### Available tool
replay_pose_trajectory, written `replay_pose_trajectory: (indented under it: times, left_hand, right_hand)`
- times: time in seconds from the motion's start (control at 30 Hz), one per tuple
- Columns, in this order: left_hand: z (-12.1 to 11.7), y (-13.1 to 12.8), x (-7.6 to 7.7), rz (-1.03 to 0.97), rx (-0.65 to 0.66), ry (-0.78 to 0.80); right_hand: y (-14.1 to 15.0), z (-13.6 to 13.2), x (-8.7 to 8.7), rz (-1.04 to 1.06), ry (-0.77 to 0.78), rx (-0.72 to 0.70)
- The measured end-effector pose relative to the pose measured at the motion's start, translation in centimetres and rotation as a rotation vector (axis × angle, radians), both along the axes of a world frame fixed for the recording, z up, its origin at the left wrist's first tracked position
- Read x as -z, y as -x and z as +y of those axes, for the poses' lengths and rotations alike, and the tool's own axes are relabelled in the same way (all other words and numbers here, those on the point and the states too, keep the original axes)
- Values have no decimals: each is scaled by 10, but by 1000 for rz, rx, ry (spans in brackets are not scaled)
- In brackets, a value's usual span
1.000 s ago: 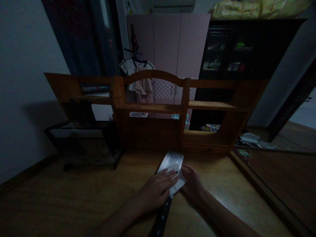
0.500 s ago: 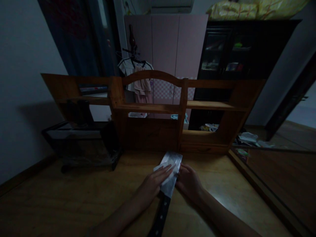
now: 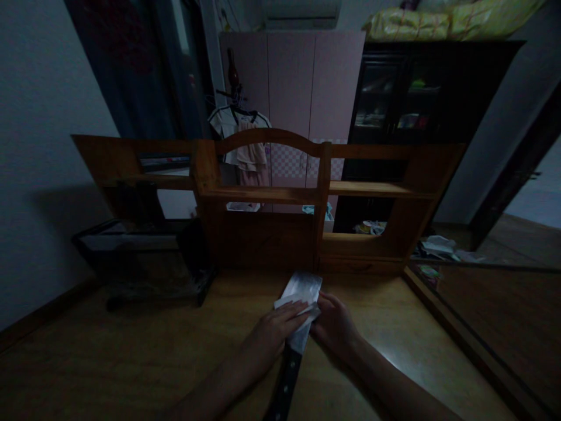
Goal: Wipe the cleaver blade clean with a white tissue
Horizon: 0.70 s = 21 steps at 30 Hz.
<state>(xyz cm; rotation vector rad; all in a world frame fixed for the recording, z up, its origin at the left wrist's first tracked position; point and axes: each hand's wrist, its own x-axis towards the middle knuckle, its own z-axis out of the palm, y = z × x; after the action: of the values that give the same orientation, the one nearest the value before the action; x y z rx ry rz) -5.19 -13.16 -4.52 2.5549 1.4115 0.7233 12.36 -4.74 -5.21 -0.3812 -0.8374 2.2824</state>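
Observation:
A cleaver (image 3: 301, 292) lies flat on the wooden desk (image 3: 131, 345), its broad steel blade pointing away from me and its black handle (image 3: 284, 383) toward me. My left hand (image 3: 274, 333) rests on the blade with fingers stretched flat, pressing a white folded tissue (image 3: 293, 305) onto the steel. My right hand (image 3: 335, 324) sits at the blade's right edge, fingers curled against the blade and the tissue's right end. The room is dim.
A wooden shelf hutch (image 3: 267, 199) stands along the back of the desk, just beyond the blade tip. A black rack (image 3: 135, 257) sits at the back left. The desk's right edge (image 3: 456, 339) drops to the floor. Wardrobes stand behind.
The tissue under my left hand has slid up the blade away from the handle, so more steel shows near the handle. The right hand has stayed by the blade's edge.

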Motion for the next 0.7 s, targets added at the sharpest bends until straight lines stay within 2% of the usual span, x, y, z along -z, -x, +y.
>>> replay_pose_trajectory:
  times: [0.07,0.17,0.27,0.37,0.47,0.63,0.7]
  left_hand:
    - [6,7,10,-5,-112,-23]
    - [12,18,20,-40,-246,-64]
    - [13,24,21,-97,-302,-84]
    - [10,23,15,-133,-309,-94]
    - [5,16,6,-80,-224,-94]
    - [-11,-3,-19,27,64,-17]
    - [-18,-10,-28,38,123,16]
  right_hand:
    - [-1,0,1,23,65,-27]
    - [-1,0,2,11,79,-33]
    - [-1,0,2,2,78,-34]
    - [-1,0,1,13,79,-35]
    - [-1,-2,-1,25,73,-32]
    - [0,-6,-10,17,-16,-1]
    - [0,-7,-12,-33,-59,37]
